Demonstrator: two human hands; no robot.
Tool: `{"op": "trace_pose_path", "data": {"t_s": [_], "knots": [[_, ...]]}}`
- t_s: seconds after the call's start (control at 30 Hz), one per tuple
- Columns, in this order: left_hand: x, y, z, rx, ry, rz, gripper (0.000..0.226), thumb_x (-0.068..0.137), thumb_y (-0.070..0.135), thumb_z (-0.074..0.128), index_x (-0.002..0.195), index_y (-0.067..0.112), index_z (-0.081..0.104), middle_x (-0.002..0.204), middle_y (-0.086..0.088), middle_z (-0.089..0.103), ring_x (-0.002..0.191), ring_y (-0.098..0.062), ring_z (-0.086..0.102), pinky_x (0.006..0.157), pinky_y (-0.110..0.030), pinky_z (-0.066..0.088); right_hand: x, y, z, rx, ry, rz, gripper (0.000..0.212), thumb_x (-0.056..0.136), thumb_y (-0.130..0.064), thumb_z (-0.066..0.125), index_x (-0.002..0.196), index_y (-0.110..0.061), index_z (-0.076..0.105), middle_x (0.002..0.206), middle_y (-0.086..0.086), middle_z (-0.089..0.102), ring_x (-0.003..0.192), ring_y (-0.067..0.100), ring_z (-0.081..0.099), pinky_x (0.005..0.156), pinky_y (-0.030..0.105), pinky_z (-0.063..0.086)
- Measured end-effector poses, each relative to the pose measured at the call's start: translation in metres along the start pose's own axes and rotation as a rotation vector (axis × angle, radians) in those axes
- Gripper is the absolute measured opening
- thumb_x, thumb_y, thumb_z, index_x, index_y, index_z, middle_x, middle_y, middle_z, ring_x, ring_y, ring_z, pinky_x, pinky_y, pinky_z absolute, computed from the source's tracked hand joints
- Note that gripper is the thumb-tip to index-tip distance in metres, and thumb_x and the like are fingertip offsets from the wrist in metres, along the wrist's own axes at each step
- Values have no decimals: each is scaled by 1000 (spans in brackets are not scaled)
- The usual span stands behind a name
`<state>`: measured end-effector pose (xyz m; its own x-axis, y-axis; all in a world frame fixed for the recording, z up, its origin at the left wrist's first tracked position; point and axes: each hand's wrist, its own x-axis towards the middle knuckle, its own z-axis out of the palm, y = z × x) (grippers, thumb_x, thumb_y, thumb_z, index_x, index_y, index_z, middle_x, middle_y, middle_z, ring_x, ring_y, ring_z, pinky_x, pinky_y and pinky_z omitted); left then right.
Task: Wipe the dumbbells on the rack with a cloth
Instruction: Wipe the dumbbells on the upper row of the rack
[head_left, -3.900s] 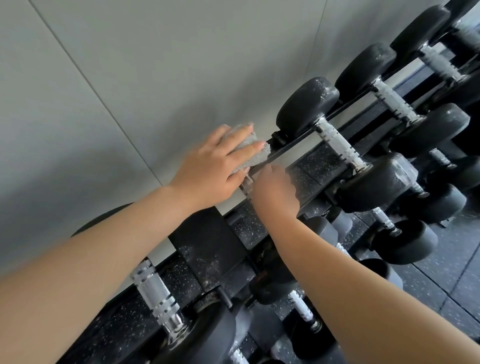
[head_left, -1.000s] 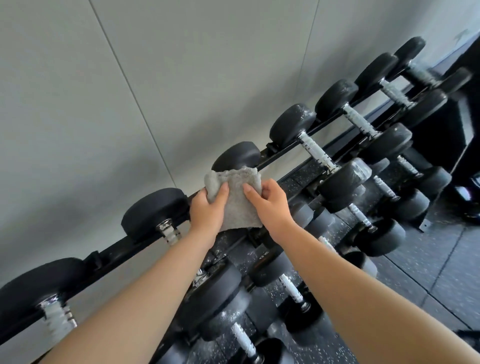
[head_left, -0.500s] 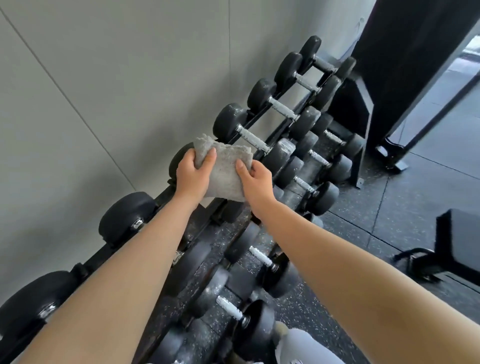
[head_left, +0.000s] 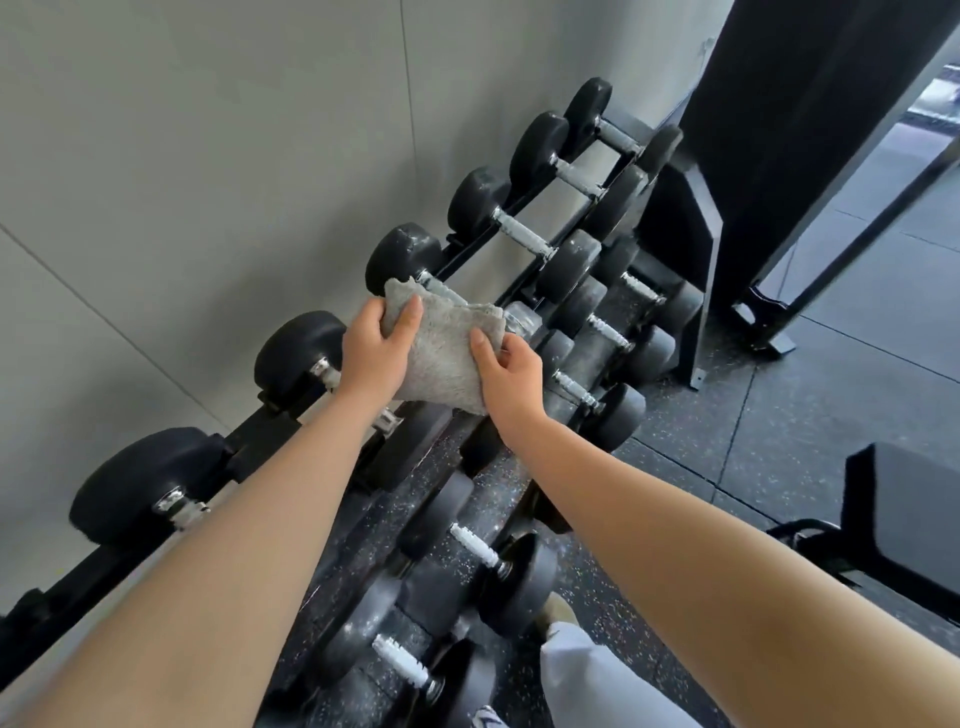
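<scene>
Nearest, I see a pale trouser leg (head_left: 587, 675) beside the lower dumbbells (head_left: 511, 587). Further out, my left hand (head_left: 371, 358) and right hand (head_left: 511, 376) each pinch one side of the grey cloth (head_left: 444, 358), thumbs on top, holding it spread over the rack (head_left: 698, 234). Its far edge covers the handle of a top-tier dumbbell (head_left: 402, 254); I cannot tell whether they touch.

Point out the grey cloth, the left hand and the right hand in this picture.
grey cloth (head_left: 441, 353), head view, middle of its folded face.
left hand (head_left: 370, 356), head view, back of the hand.
right hand (head_left: 511, 382), head view, back of the hand.
</scene>
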<state>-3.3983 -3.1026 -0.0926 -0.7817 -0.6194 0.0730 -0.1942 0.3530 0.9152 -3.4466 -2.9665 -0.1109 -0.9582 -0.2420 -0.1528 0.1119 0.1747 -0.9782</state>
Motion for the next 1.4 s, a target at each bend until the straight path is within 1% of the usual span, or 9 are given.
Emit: {"op": "trace_pose_path", "data": {"t_s": [0.1,0.2,0.4,0.7,0.83,0.9,1.0,1.13,1.4], "knots": [[15,4,29,-2,16,-9,29,95,42,52,79,18,49,75,6,51,68,-2,49,56,-8,38,34,7,-19,-42,-21,-10,42,94,-43,61,97,-1,62,99,21,67,90,36,66,79,51,55],[31,3,58,-19,23,-17,31,94,43,53,87,13,53,77,8,53,71,-1,51,60,-10,39,69,14,-35,-81,-48,-15,27,94,-43,61,88,-17,63,96,14,69,83,24,65,74,40,57],[62,-18,84,-88,-104,-137,46,89,49,59,120,16,54,114,5,59,106,-11,56,87,-29,49,128,31,-58,-136,-93,17,21,93,-45,62,91,-24,62,92,-1,68,85,13,65,77,32,56],[76,-42,111,-250,-171,-354,21,92,30,62,102,12,56,94,-5,62,87,-18,64,62,-36,60,183,38,-60,-366,-57,0,27,98,-45,52,103,-23,67,89,-13,63,82,5,58,70,22,48],[86,-57,116,-167,-215,-297,16,92,36,60,93,21,55,90,-5,63,79,-19,64,61,-33,60,187,49,-50,-464,34,41,28,99,-47,50,103,-24,65,86,-12,62,79,8,58,70,28,49],[89,-64,117,-155,-242,-282,18,92,40,59,92,23,55,94,-4,64,80,-19,67,61,-30,59,184,54,-41,-510,103,50,27,100,-47,48,105,-26,65,98,-6,64,93,17,60,85,39,52],[90,-71,116,-133,-294,-262,19,92,43,58,88,24,55,87,-2,65,70,-13,66,59,-28,57,177,52,-28,-618,288,52,34,103,-37,42,133,-28,54,136,0,47,129,23,41,111,42,28],[95,-80,112,-20,-316,-165,28,89,49,60,87,21,57,78,3,63,68,-11,61,63,-30,52,157,48,3,-569,264,7,39,106,-26,30,140,-20,46,145,3,42,136,24,35,112,39,26],[152,-97,118,348,-366,396,39,103,34,34,125,15,59,126,-4,60,128,-20,42,109,-26,17,148,72,28,-724,385,-88,53,99,-52,42,146,-27,43,153,-5,39,145,20,27,117,42,21]]}}
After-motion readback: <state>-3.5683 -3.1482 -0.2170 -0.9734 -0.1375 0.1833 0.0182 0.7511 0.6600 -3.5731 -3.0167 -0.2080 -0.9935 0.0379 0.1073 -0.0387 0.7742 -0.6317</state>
